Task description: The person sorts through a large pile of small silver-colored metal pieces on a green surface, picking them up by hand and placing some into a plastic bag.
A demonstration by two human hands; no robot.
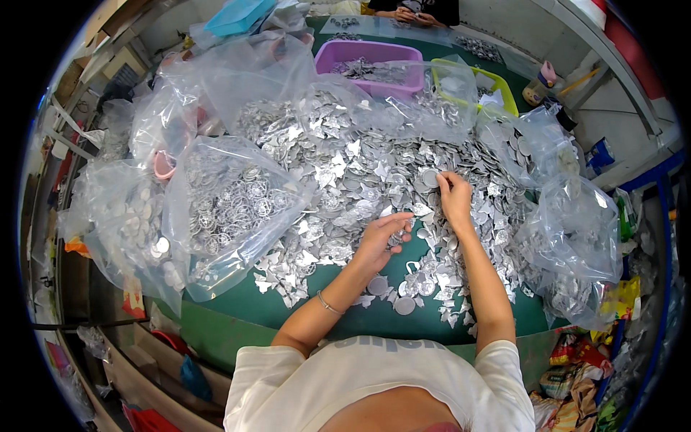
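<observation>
Green table [360, 322], disc [429, 178] at right hand [457, 201]

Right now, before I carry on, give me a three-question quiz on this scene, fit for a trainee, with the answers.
1. Which hand is pinching the round disc?
2. True or false: the purple tub stands to the left of the yellow-green tub.
3. What colour are the loose metal pieces on the table? A) red B) silver-grey C) blue

Key:
1. The right hand.
2. True.
3. B.
</observation>
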